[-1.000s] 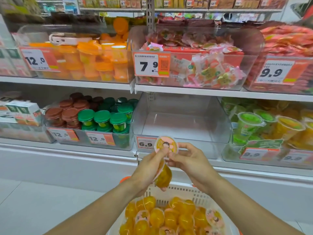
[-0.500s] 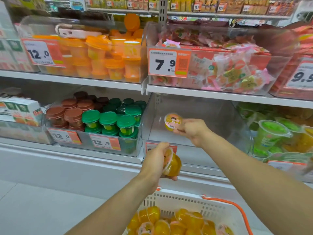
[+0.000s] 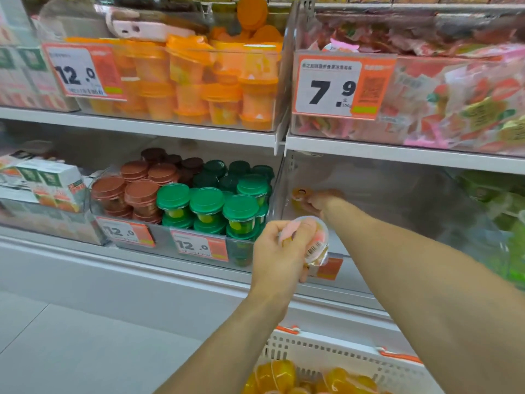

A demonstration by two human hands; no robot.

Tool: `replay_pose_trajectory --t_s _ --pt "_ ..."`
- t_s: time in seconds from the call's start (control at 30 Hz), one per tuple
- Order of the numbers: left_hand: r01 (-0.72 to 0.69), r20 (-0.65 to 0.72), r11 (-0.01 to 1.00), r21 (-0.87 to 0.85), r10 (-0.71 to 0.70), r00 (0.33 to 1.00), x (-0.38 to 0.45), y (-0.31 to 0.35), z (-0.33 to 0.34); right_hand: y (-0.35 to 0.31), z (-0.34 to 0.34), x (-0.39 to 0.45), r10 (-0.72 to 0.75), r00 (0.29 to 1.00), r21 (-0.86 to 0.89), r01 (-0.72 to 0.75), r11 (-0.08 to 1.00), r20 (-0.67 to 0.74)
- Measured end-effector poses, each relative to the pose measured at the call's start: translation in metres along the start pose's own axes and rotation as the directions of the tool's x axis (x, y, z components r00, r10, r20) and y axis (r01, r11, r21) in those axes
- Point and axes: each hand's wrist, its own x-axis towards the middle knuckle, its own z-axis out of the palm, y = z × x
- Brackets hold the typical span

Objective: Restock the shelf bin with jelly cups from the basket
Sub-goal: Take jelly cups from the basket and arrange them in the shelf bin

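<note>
My right hand (image 3: 319,201) reaches deep into the clear shelf bin (image 3: 397,200) on the lower shelf and holds a yellow jelly cup (image 3: 299,194) near the bin's back left corner. In front of the bin, at its left front edge, my left hand (image 3: 279,251) grips a second jelly cup (image 3: 315,245) with a pink printed lid and a barcode, tilted on its side. The white basket (image 3: 318,354) with an orange handle sits at the bottom, with several yellow jelly cups (image 3: 278,373) in it.
A bin of green-lidded and brown-lidded cups (image 3: 207,203) stands just left of the clear bin. Above are a bin of orange cups (image 3: 199,81) and a bin of pink sweets (image 3: 426,103) with a 7.9 price tag. Green packs (image 3: 500,200) lie at the right.
My right hand has carried its cup from the bin's front to deep inside at the back left. My left hand has risen with its cup toward the bin. The view has moved closer.
</note>
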Motion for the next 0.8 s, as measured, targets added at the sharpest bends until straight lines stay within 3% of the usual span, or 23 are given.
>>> replay_pose_trajectory --t_s 0.23,0.43,0.6,0.7,0.8 --pt "-0.092 0.024 0.996 0.018 0.091 0.996 0.0 0.005 -0.002 -0.007 0.008 0.012 -0.013 1.0 -0.052 0.013 0.999 0.0" --pt "-0.143 -0.015 0.99 0.019 0.143 0.99 0.003 0.007 -0.004 -0.01 0.001 -0.01 -0.054 0.998 -0.274 0.044 0.961 -0.028" --pt "-0.052 -0.058 0.999 0.005 0.052 0.997 0.004 0.008 -0.008 -0.011 -0.005 -0.031 -0.097 0.995 -0.215 0.088 0.973 -0.029" --pt "-0.019 -0.053 0.999 -0.033 0.018 0.998 0.001 0.014 -0.009 -0.013 -0.019 -0.068 -0.122 0.983 -0.193 0.147 0.97 0.138" --pt "-0.045 -0.043 0.999 0.007 0.045 0.998 -0.003 0.019 -0.009 -0.014 -0.045 -0.12 -0.166 0.897 -0.25 0.286 0.925 0.41"
